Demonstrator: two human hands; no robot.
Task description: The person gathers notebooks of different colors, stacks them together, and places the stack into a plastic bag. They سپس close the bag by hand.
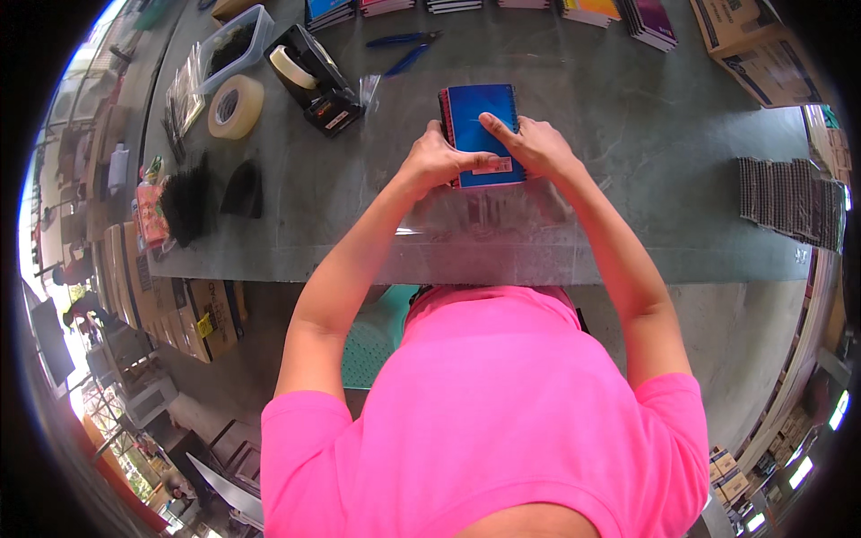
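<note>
Head view: both hands meet over a small stack of blue spiral notebooks [481, 133] lying on the grey table [628, 143], about midway along it and nearer its front edge than its far edge. The left hand [437, 164] clasps the stack's lower left side, thumb across the cover. The right hand [536, 148] grips the lower right, a finger stretched over the blue cover. A clear plastic sheet [502, 229] lies just before the stack, toward the front edge.
</note>
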